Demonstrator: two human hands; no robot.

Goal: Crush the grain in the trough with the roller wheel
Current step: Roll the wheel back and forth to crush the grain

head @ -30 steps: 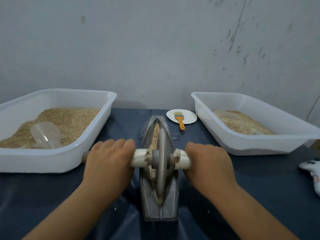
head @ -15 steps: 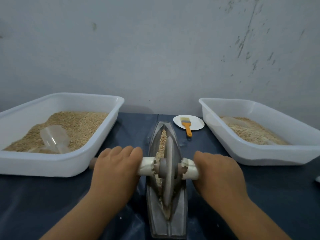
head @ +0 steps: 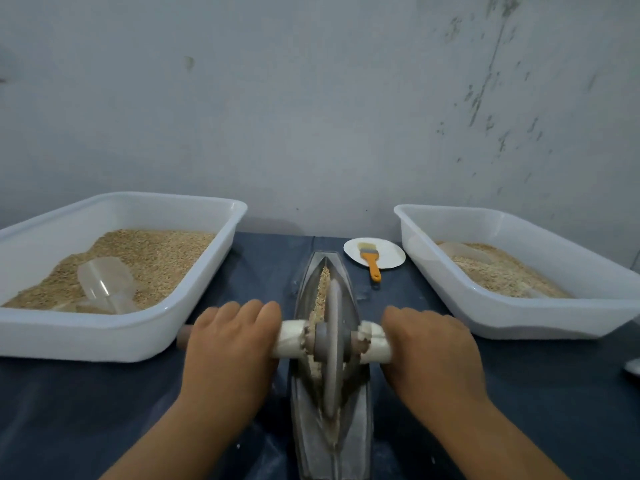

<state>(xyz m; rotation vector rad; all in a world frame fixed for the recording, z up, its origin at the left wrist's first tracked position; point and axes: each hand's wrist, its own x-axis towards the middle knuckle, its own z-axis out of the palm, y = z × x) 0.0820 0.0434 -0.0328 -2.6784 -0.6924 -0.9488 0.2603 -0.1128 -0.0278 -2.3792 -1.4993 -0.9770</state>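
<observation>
A boat-shaped metal trough (head: 360, 438) lies lengthwise in front of me on the dark blue table. Tan grain (head: 322, 282) fills its far half. The grey roller wheel (head: 333, 344) stands upright in the trough's groove, near the middle. Its axle sticks out on both sides, wrapped in white. My left hand (head: 232, 351) is closed over the left handle, whose wooden end shows past my knuckles. My right hand (head: 433, 355) is closed over the right handle.
A white tub (head: 145, 344) of whole grain with a clear scoop (head: 104, 282) stands at the left. A second white tub (head: 519, 323) with paler grain stands at the right. A small white plate (head: 388, 254) with an orange-handled brush (head: 371, 261) sits behind the trough, near the wall.
The wheel and both hands have rolled a little farther along the trough, away from me. The view has tilted upward.
</observation>
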